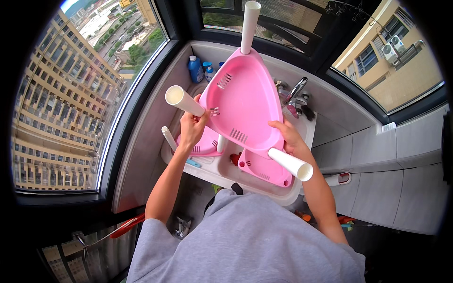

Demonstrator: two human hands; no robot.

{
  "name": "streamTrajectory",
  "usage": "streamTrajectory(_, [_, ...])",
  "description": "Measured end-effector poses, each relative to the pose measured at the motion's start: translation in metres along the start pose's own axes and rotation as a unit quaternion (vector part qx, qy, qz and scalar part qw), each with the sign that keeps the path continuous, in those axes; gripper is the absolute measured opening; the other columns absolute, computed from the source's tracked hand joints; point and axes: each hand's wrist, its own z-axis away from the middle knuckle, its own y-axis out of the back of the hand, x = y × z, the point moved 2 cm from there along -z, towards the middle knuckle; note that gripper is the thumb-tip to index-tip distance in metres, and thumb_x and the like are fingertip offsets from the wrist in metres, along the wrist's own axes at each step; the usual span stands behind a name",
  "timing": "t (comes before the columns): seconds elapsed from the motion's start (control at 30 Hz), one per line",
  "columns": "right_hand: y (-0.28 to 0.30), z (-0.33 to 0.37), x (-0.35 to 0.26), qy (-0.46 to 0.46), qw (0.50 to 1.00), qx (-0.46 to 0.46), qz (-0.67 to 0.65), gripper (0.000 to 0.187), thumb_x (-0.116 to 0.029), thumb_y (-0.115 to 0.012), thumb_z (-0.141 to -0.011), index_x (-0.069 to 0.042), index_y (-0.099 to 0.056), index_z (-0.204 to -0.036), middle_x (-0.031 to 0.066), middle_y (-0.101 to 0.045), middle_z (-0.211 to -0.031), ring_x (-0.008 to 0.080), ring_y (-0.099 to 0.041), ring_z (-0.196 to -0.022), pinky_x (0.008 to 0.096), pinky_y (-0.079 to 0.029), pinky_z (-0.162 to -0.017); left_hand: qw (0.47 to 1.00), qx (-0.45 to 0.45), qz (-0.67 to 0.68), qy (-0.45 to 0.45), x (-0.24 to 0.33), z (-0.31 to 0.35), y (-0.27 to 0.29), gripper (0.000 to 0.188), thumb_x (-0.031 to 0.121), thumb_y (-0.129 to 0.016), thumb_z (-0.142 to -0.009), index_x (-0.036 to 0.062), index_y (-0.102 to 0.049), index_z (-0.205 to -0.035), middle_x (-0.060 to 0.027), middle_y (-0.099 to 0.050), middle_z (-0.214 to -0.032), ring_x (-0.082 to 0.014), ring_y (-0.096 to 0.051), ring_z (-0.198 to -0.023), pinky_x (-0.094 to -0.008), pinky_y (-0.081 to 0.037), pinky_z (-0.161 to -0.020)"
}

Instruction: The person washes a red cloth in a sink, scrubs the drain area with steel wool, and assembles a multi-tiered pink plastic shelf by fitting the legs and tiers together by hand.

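Note:
Above the sink I hold up a pink triangular shelf tray [247, 101] with slotted holes. White tubes stick up from its corners: a far tube [250, 28], a left tube [184, 100] and a near right tube [292, 163]. My left hand [192, 128] is closed at the left corner, below the tube. My right hand [289, 135] grips the right rim close to the near right tube, its thumb over the edge. Beneath lie a second pink tray [206, 143] with white tubes and a third pink tray [265, 168], both partly hidden by the raised one.
The white sink [278, 192] stands in a window corner. A chrome faucet [297, 89] rises at its right back. A blue bottle [196, 70] and a pump bottle [209, 72] stand at the back left. A light-blue item [193, 163] lies near the front left edge.

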Motion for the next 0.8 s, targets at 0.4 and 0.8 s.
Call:
streamTrajectory(0.4, [0.027, -0.001, -0.006, 0.042, 0.999, 0.031, 0.014, 0.038, -0.002, -0.053, -0.079, 0.007, -0.053, -0.115, 0.0119, -0.062, -0.096, 0.0176, -0.062, -0.082, 0.0306, -0.050, -0.071, 0.983, -0.031, 0.166, -0.073, 0.001, 0.020, -0.015, 0.093, 0.013, -0.072, -0.079, 0.0046, -0.011, -0.149, -0.0166, -0.033, -0.144, -0.0256, -0.045, -0.125, -0.0397, -0.045, -0.097])
streamTrajectory(0.8, [0.128, 0.067, -0.028, 0.147, 0.962, 0.204, -0.110, 0.036, -0.006, -0.056, -0.077, 0.003, -0.053, -0.112, 0.0144, -0.060, -0.099, 0.0234, -0.061, -0.089, 0.0326, -0.050, -0.077, 0.997, 0.014, -0.006, 0.078, -0.085, 0.056, -0.006, 0.062, 0.002, -0.064, -0.082, 0.0045, -0.039, -0.138, -0.0152, -0.053, -0.124, -0.0212, -0.059, -0.105, -0.0294, -0.054, -0.075])
